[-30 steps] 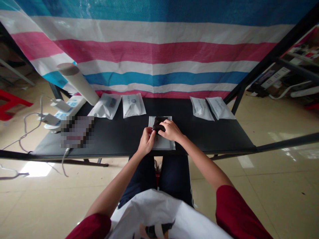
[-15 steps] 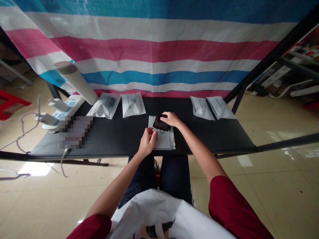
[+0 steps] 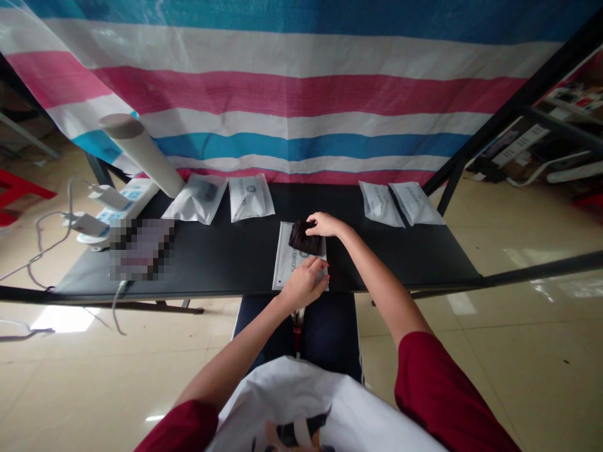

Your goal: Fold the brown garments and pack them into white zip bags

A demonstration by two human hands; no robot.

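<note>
A white printed zip bag lies flat near the front edge of the black table. On its upper part rests a small folded dark brown cloth, its exact kind unclear. My right hand comes from the right and grips the cloth's upper right side between thumb and fingers. Lower down, my left hand reaches across the bag to its lower right corner. Its fingers are curled and closed at the bag's edge, and the hand covers part of the print.
Two filled white bags, one puffy and one flatter, lie at the back left. Two more bags lie back right. A white bottle, a power strip with plugs and a blurred phone-like object occupy the left end.
My left hand has moved right and down, from the bag's left side to its lower right corner. The bag has shifted slightly left and nearer. My right hand stays on the cloth.
</note>
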